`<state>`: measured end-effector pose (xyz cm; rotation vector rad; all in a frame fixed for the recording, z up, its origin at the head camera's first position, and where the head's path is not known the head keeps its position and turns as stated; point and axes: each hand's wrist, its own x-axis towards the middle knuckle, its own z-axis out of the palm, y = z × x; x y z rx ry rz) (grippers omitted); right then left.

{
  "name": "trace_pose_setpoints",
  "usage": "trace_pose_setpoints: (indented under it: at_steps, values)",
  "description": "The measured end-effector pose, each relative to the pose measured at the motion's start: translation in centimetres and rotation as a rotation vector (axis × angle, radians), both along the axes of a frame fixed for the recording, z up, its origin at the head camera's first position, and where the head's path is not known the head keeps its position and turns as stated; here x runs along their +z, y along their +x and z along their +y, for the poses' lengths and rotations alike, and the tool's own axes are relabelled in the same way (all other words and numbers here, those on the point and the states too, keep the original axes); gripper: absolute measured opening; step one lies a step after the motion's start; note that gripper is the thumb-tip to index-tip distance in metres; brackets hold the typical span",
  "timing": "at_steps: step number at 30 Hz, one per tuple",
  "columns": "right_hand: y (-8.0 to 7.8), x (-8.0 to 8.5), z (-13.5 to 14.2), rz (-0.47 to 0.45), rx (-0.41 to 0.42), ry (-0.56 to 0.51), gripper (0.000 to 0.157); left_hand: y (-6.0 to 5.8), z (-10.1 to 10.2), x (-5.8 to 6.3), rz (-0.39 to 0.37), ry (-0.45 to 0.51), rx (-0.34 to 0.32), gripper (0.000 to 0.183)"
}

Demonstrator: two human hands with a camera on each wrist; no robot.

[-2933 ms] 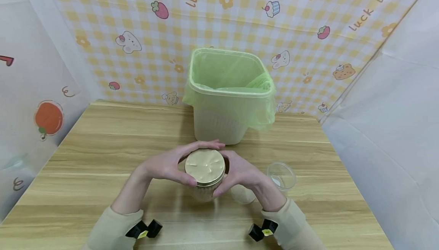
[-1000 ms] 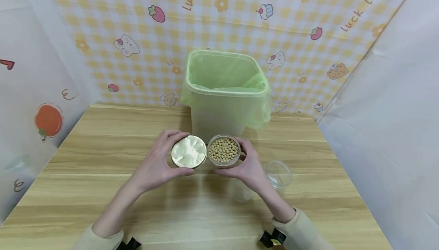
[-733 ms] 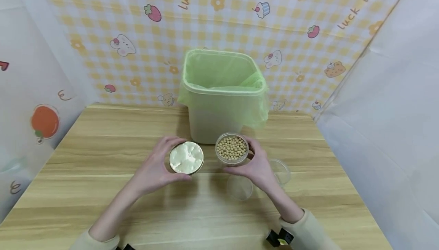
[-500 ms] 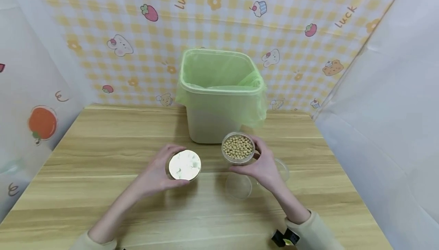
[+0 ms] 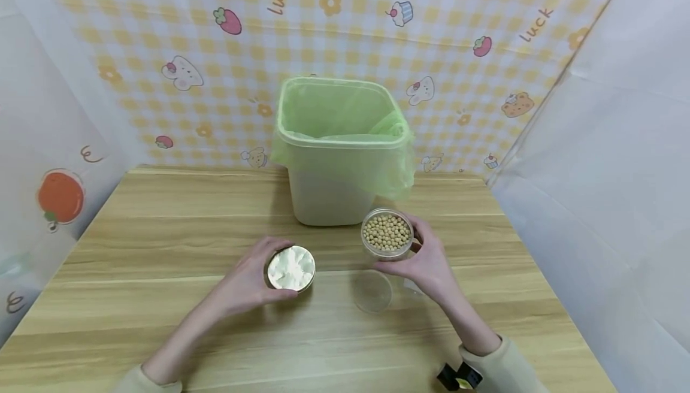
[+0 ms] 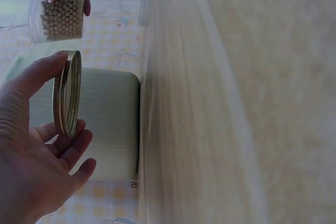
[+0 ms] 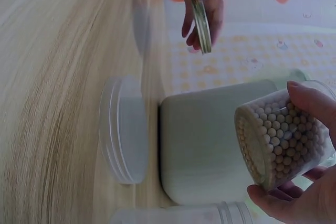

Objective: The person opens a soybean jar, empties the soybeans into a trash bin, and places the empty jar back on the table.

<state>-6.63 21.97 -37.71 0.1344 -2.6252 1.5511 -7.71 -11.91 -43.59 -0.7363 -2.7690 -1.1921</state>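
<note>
My left hand grips a round gold metal lid by its rim, thumb on the near side. In the left wrist view the lid stands clear of the table. My right hand holds a clear jar filled with pale round beans, its mouth uncovered. The right wrist view shows the jar tilted and lifted, with thumb and fingers round its side. A clear round plastic lid lies on the table just below the jar.
A bin with a green liner bag stands behind the hands. Another clear container lies near the right hand, mostly hidden by it in the head view. Wooden tabletop extends to both sides, with patterned cloth behind.
The gold lid, earlier on the jar between both hands, has come off. The left hand has carried it left and nearer; the right hand has moved the jar to the right.
</note>
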Motion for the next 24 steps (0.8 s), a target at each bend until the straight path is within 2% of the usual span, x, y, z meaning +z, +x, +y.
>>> trace_pose_setpoints:
  at_steps: [6, 17, 24]
  values:
    - [0.1, 0.4, 0.5, 0.014, -0.008, -0.003, 0.098, -0.1, 0.4, -0.5, 0.016, -0.055, 0.004, 0.086]
    - [0.6, 2.0, 2.0, 0.011, -0.04, 0.032, 0.094, -0.2, 1.0, -0.9, -0.019, -0.165, 0.051, 0.087]
    - [0.7, 3.2, 3.3, 0.039, -0.066, 0.046, 0.092, -0.4, 1.1, -1.5, -0.042, -0.167, 0.045, 0.088]
